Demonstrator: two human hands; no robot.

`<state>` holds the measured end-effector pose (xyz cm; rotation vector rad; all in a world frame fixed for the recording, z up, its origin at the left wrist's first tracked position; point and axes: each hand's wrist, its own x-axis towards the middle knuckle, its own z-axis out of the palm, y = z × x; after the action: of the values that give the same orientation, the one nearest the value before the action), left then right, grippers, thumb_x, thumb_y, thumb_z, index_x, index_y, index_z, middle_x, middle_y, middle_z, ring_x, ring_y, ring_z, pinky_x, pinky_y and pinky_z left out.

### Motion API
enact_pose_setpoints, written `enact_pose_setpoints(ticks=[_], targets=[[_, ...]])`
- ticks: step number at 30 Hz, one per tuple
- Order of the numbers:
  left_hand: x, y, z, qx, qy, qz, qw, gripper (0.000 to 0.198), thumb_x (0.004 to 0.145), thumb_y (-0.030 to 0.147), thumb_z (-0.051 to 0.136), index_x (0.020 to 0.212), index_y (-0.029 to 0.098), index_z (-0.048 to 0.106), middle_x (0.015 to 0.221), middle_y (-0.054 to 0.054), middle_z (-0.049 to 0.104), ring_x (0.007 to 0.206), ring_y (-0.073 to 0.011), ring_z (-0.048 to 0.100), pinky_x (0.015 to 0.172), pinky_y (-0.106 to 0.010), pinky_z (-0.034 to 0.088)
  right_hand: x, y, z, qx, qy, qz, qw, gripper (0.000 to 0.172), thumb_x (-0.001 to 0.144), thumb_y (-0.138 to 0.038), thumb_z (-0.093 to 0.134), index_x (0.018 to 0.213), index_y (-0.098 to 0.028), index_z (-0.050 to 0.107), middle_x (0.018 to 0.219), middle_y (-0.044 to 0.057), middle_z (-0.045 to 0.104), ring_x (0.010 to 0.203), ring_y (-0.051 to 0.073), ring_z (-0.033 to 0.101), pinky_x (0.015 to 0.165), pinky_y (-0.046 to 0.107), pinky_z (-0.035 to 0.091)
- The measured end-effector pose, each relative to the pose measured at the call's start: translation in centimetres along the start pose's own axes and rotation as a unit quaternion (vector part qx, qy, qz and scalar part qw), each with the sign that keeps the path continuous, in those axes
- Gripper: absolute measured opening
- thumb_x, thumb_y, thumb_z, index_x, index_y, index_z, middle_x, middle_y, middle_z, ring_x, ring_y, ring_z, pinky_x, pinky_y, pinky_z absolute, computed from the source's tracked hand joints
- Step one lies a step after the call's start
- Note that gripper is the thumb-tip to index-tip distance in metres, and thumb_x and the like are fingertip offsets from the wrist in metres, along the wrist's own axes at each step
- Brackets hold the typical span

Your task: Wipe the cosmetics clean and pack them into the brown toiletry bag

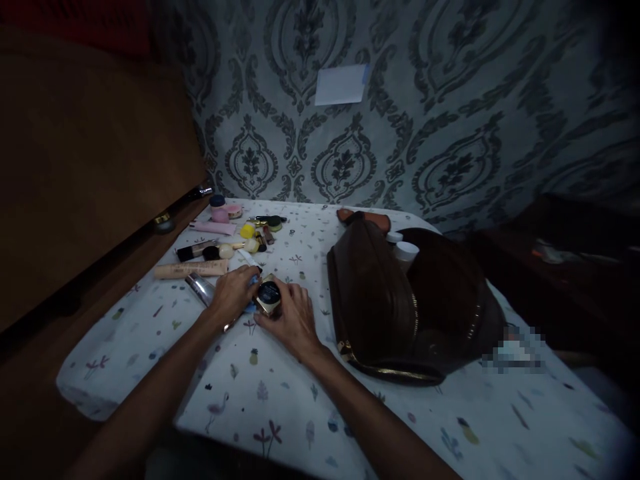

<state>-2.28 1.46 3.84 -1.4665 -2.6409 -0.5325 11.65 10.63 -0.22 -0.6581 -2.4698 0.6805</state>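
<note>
My right hand [295,319] is closed round a small square jar [269,293] with a black top and gold edges, just over the table. Close beside it, my left hand [234,295] has its fingers curled at a light blue item [254,283], which is mostly covered. Whether it grips that item or the jar's side is hard to see. Under the left wrist lies a silver tube [200,288]. Farther left is a beige tube [191,269], with a makeup brush [218,252] behind it.
A large brown bag [373,300] lies unzipped on the right, a white-capped container [406,252] in its opening. Pink jars [220,212], a pink tube [213,228] and several small cosmetics stand at the back left. The patterned tablecloth [280,393] meets a papered wall [345,153].
</note>
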Motion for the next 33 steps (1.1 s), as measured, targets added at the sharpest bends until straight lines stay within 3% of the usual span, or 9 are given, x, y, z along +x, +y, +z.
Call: enact_pose_setpoints(ticks=[7,15,22,28,33], targets=[[-0.2,-0.1,0.9,0.000,0.064,0.065,0.996,0.031,0.098,0.042,0.043,0.101,0.023,0.067,0.097,-0.006,0.070,0.087,-0.0225,0.065,0.072,-0.030,0.045,-0.1,-0.2,-0.6,0.025,0.000,-0.009,1.000,0.075,0.073,-0.035,0.077,0.141,-0.022,0.047,0.120,0.011,0.063,0.112,0.031,0.055,0.096,0.045,0.046],[-0.6,0.5,1.5,0.053,0.071,0.123,0.989,0.023,0.095,0.025,0.044,0.098,0.022,0.066,0.094,-0.008,0.066,0.090,-0.0244,0.062,0.069,-0.032,0.045,-0.1,0.0,-0.5,0.047,-0.012,0.009,0.999,0.096,0.069,-0.036,0.079,0.150,-0.011,0.034,0.131,0.018,0.061,0.118,0.033,0.054,0.102,0.049,0.043],[-1.3,2.2,1.9,-0.078,0.026,0.220,0.972,0.021,0.092,0.023,0.047,0.101,0.022,0.067,0.093,-0.006,0.070,0.092,-0.0227,0.063,0.079,-0.033,0.050,-0.2,0.2,-0.4,0.053,-0.001,0.007,0.999,0.091,0.072,-0.029,0.070,0.152,-0.010,0.030,0.128,0.017,0.062,0.114,0.034,0.056,0.097,0.047,0.046],[-1.2,2.7,0.0,-0.220,-0.040,0.215,0.951,0.021,0.092,0.027,0.050,0.096,0.021,0.070,0.093,-0.005,0.074,0.087,-0.0188,0.068,0.082,-0.028,0.051,-0.2,0.6,-0.3,0.052,-0.001,-0.003,0.999,0.091,0.072,-0.027,0.069,0.152,-0.009,0.029,0.126,0.017,0.063,0.114,0.033,0.056,0.095,0.046,0.047],[-1.2,2.2,-0.3,-0.169,-0.055,0.179,0.968,0.018,0.091,0.026,0.051,0.089,0.021,0.069,0.082,-0.003,0.072,0.074,-0.0170,0.066,0.070,-0.026,0.047,0.0,0.7,0.1,0.049,0.015,-0.010,0.999,0.087,0.074,-0.030,0.069,0.150,-0.010,0.033,0.124,0.018,0.064,0.112,0.033,0.058,0.096,0.047,0.048]])
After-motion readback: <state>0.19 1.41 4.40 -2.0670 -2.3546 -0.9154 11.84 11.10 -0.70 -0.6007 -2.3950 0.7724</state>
